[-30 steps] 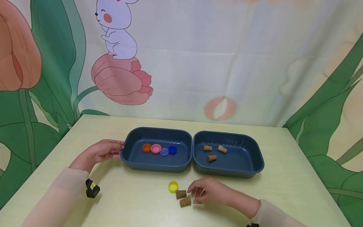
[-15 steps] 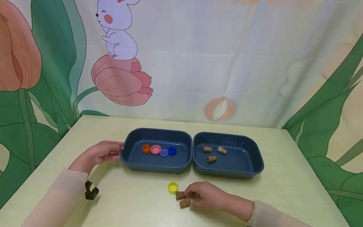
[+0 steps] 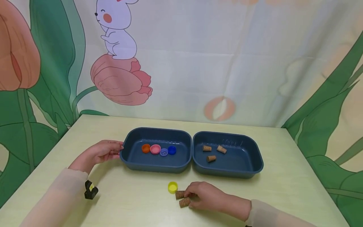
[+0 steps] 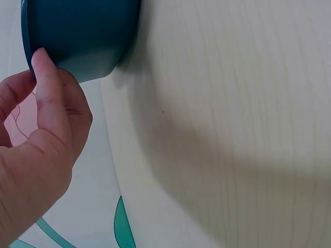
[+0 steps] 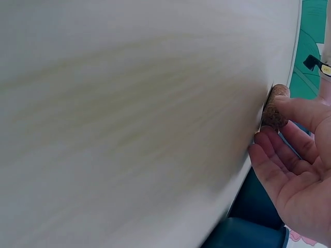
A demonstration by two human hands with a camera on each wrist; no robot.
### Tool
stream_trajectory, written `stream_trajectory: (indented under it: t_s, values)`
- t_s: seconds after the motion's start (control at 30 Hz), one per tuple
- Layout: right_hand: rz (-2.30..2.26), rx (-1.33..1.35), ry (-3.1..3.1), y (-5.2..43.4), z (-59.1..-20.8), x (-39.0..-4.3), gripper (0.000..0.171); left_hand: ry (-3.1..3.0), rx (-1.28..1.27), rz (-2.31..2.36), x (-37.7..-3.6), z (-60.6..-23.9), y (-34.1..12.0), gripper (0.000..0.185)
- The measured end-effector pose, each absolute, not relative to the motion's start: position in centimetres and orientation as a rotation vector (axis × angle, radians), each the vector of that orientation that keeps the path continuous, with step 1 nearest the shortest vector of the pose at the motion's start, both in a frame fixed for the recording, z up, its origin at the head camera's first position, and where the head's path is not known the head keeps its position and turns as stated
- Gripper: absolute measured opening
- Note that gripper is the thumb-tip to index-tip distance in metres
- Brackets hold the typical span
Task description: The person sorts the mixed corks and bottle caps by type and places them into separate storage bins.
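A: Where is the right hand (image 3: 205,196)?

B: Low on the table (image 3: 136,201), in front of the two blue trays. Its fingers curl over the nearer cork (image 3: 184,202), which lies on its side on the table. The right wrist view shows a thumb tip (image 5: 292,106) pressed against a cork's end with the other fingers held loosely under it, so the hand is pinching that cork.

A: What sits next to it?

B: A second cork (image 3: 180,194) lies just behind the first, touching or nearly touching the same fingers. A yellow cap (image 3: 172,187) rests just beyond that, apart from the hand.

A: And the left hand (image 3: 97,153)?

B: It rests at the left end of the left tray (image 3: 128,157). In the left wrist view the thumb (image 4: 49,93) lies against the tray's outer wall; the fingers are relaxed and mostly straight, not wrapped around the rim.

A: What do the trays hold?

B: The left tray holds four caps in a row: orange (image 3: 146,148), pink (image 3: 155,149), purple (image 3: 164,152) and blue (image 3: 171,150). The right tray (image 3: 252,164), set against it, holds three corks (image 3: 211,158) lying on their sides, near one another.

A: Anything else on the table?

B: A small black and yellow device (image 3: 91,190) by the left sleeve.
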State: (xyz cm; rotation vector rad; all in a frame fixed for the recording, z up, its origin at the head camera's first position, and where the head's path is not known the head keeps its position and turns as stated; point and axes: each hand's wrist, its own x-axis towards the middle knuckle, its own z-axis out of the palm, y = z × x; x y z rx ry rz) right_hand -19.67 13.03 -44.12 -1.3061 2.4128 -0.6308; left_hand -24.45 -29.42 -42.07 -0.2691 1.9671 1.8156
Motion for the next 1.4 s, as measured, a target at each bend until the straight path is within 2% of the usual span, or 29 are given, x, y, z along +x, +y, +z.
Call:
stream_trajectory:
  t_s: [0.33, 0.7, 0.97, 1.4]
  values:
    - [-0.703, -1.321, 2.372, 13.5, -44.6, -20.0, 0.019, 1.976, -0.297, 1.798, -24.4, -42.1, -29.4, 0.054]
    - [-0.865, -1.123, 2.31, 15.2, -43.9, -20.0, 0.018, 1.964, -0.285, 1.809, -24.1, -42.1, -29.4, 0.053]
    - [-1.016, -0.965, 2.259, 17.4, -42.9, -19.9, 0.019, 1.967, -0.292, 1.808, -24.4, -42.1, -29.2, 0.055]
    - [-0.931, -0.99, 2.245, 20.4, -39.7, -21.8, 0.02, 1.954, -0.278, 1.816, -24.3, -41.9, -29.3, 0.054]
